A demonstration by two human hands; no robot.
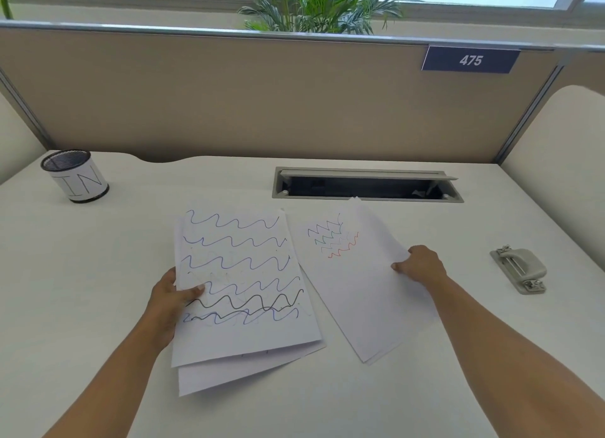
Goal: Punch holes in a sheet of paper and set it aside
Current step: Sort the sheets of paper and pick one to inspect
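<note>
two white paper stacks are lying on the desk (98, 273), left of the hole punch (519, 269). the left hand (170, 300) is pinching the farther, wavy-lined stack (242, 273); the right hand (422, 265) is gripping the nearer, zigzag-marked stack (353, 290) by its edge.

A black mesh pen cup (74, 175) with a white label lettered "IN" stands at the far left of the white desk (98, 273). A grey cable hatch (366, 183) sits open near the desk's back edge. Behind rises a beige partition (229, 93) bearing a dark blue plate (470, 59) numbered 475, with a palm plant (314, 8) beyond it.
</note>
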